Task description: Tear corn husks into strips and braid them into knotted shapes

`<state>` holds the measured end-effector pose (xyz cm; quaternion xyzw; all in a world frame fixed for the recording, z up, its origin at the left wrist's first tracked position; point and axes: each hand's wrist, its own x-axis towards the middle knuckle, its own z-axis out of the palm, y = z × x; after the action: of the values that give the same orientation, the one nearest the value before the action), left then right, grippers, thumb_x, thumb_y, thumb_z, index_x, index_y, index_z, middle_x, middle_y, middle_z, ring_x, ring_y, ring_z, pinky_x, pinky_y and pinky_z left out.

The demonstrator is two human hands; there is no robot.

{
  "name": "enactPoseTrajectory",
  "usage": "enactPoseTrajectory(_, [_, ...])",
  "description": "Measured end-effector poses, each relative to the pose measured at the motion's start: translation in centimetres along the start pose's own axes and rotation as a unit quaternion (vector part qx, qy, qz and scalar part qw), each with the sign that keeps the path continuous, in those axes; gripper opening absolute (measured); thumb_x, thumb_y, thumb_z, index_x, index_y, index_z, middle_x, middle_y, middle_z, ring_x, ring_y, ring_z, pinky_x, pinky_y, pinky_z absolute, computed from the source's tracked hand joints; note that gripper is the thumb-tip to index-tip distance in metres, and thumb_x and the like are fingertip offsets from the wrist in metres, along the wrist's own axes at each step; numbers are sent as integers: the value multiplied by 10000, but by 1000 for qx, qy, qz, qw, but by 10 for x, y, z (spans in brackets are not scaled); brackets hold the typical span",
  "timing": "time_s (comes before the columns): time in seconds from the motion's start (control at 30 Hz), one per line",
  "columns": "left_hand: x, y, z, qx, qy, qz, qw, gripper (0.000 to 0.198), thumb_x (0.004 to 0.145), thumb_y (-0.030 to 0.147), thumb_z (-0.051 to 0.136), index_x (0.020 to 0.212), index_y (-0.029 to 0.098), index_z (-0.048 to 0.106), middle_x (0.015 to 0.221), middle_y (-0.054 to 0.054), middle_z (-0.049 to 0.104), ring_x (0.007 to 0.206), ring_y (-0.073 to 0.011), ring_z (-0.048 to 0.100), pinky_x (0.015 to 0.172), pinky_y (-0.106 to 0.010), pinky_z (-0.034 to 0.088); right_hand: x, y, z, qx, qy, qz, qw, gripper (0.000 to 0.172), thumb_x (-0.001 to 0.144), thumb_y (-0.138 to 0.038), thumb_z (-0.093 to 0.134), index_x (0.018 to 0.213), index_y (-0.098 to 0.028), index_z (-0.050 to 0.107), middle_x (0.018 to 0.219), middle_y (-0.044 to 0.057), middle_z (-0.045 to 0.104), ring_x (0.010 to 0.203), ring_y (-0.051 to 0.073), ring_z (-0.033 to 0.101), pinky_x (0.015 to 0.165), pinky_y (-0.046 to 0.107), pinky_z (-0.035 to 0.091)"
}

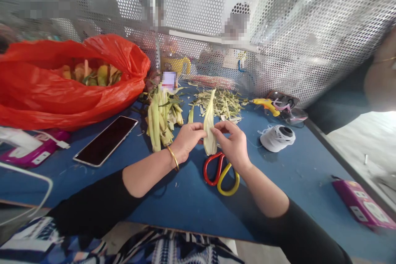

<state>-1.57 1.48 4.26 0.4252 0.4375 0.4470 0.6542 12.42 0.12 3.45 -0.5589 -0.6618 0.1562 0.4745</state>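
Note:
A pale yellow-green husk leaf (209, 126) stands upright between both hands over the blue table (173, 198). My left hand (187, 139), with a gold bangle at the wrist, pinches the leaf's left edge. On the other edge my right hand (233, 142) grips it with closed fingers. Scissors with one red and one yellow handle (220, 173) lie on the table just under my right hand. A bundle of green husk leaves (161, 119) lies left of the held leaf, and a heap of shredded husk strips (222, 103) lies behind it.
A red plastic bag (71, 78) holding husks sits at the back left. A dark phone (107, 140) lies beside it, pink boxes (34, 152) at the left and right (361, 204) edges. A white twine spool (277, 137) and yellow glue gun (266, 104) sit right, before a perforated metal screen (278, 29).

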Motion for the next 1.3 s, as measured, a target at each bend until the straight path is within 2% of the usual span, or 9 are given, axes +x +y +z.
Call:
enactPoseTrajectory(0.13, [-1, 0, 1, -25, -1, -28, 999, 64, 661, 149, 673, 607, 164, 642, 598, 11, 629, 571, -123, 594, 579, -243, 483, 0, -2, 2, 30, 0, 30, 999, 154, 771, -314, 587, 662, -209, 609, 692, 5, 620, 671, 155, 563, 670, 287, 445])
enactPoseTrajectory(0.37, [4, -2, -3, -56, 24, -20, 998, 251, 572, 263, 838, 634, 157, 618, 593, 11, 653, 541, -125, 607, 570, -253, 507, 5, -1, 0, 144, -3, 130, 981, 207, 714, -383, 615, 619, -201, 599, 563, -17, 576, 588, 140, 523, 620, 280, 428])
enactPoseTrajectory(0.53, [6, -2, -5, -46, 53, 10, 997, 236, 574, 262, 839, 629, 153, 636, 619, 7, 664, 558, -120, 610, 552, -241, 501, 4, -2, 0, 141, -53, 128, 980, 297, 730, -468, 644, 622, -198, 581, 565, -27, 548, 567, 122, 486, 578, 263, 393])
enactPoseTrajectory(0.63, [7, -3, -5, -41, 78, 26, 996, 261, 540, 266, 857, 616, 153, 634, 595, 22, 645, 540, -103, 585, 520, -219, 480, 1, -3, 1, 103, -85, 132, 982, 292, 675, -432, 706, 601, -199, 547, 527, -52, 503, 513, 99, 418, 525, 252, 333])
enactPoseTrajectory(0.73, [9, -3, -6, -63, 74, 16, 995, 282, 531, 277, 868, 653, 148, 648, 618, 15, 658, 544, -103, 590, 532, -228, 491, 1, -1, 2, 135, -101, 141, 976, 248, 690, -394, 666, 590, -195, 556, 532, -40, 538, 525, 105, 458, 551, 255, 367])
enactPoseTrajectory(0.83, [9, -2, -6, -62, 41, 3, 997, 285, 546, 262, 870, 704, 143, 664, 677, -5, 683, 583, -112, 616, 562, -241, 507, 2, 0, 2, 176, -76, 146, 971, 236, 702, -393, 652, 601, -193, 580, 546, -31, 562, 547, 114, 492, 580, 262, 401])
enactPoseTrajectory(1.0, [6, -3, -6, -39, -20, -43, 998, 249, 561, 113, 852, 724, 128, 664, 691, -13, 684, 603, -113, 635, 573, -236, 526, 4, 2, 2, 190, -16, 136, 972, 201, 691, -359, 660, 599, -195, 588, 535, -37, 552, 539, 111, 482, 559, 257, 396])
enactPoseTrajectory(1.2, [7, -3, -6, -74, -2, -61, 995, 154, 651, -4, 737, 716, 117, 667, 645, -14, 685, 556, -99, 633, 579, -228, 533, 6, 8, 4, 222, -11, 150, 963, 210, 706, -378, 658, 633, -196, 583, 572, -27, 563, 565, 126, 518, 617, 288, 448])
enactPoseTrajectory(1.3, [7, -2, -4, -85, 33, -50, 995, 154, 668, -27, 702, 702, 115, 655, 609, 0, 670, 513, -90, 614, 543, -217, 523, 4, 7, 2, 132, 46, 79, 987, 158, 720, -341, 671, 750, -207, 593, 696, -10, 603, 622, 139, 546, 650, 302, 472])
